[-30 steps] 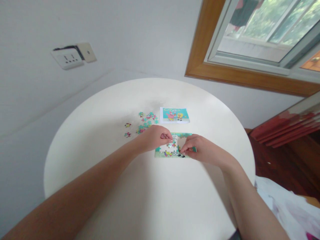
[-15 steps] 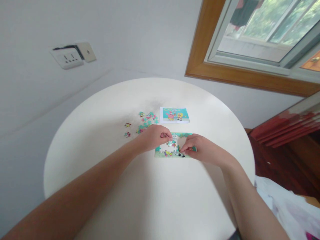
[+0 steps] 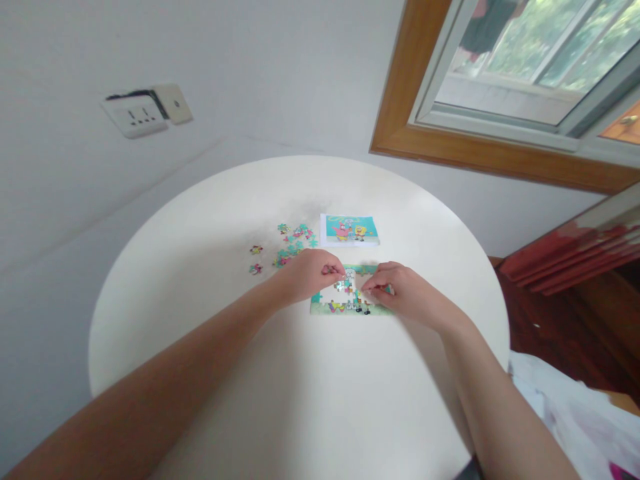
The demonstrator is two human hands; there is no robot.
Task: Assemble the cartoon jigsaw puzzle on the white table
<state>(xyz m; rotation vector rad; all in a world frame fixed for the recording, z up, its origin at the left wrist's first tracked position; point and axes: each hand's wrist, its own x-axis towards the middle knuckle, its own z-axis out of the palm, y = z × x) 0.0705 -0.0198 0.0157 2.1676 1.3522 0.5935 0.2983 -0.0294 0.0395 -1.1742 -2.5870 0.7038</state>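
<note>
A partly assembled jigsaw puzzle (image 3: pixel 336 310) lies on the white table, its border filled and part of its middle showing bare backing. My left hand (image 3: pixel 315 273) hovers over its left part with thumb and finger pinched. A small pale-green puzzle piece (image 3: pixel 341 285) shows right at those fingertips. Over the right part of the puzzle is my right hand (image 3: pixel 403 290), its thumb and fingertips pressed together close to the surface. Whatever is between the right fingertips is hidden. Behind the left hand lies a pile of loose puzzle pieces (image 3: pixel 289 252).
Beyond the puzzle lies a picture card (image 3: pixel 350 230) with a pink and a yellow cartoon figure. Two separate pieces (image 3: pixel 256 249) lie left of the pile on the round table (image 3: pixel 200 213). A wall socket (image 3: pixel 136 116) and a wood-framed window (image 3: pixel 395 127) are behind.
My right hand has lifted and shifted slightly away from me, uncovering more of the puzzle's lower edge. My left hand stays almost still.
</note>
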